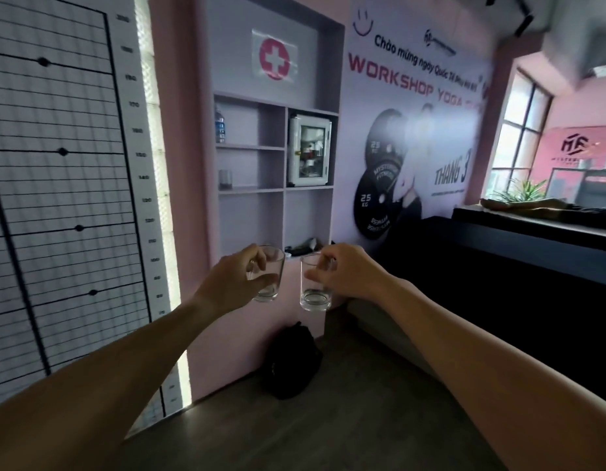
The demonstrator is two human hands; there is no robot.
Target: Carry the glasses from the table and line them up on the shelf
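Observation:
I hold one clear empty glass in each hand, arms stretched toward a built-in wall shelf [250, 190]. My left hand [233, 280] grips the left glass [269, 287] from the side. My right hand [342, 271] pinches the right glass [313, 297] near its rim. Both glasses hang in the air just below the lowest open shelf compartments. A small glass [225, 180] stands on the middle left shelf board. The table is not in view.
A water bottle [219, 125] stands on the upper left shelf. A white first-aid cabinet [310, 151] fills the right compartment. Dark items [300, 249] lie on the lowest right shelf. A black bag [291, 362] sits on the floor below; a dark counter [498, 253] runs to the right.

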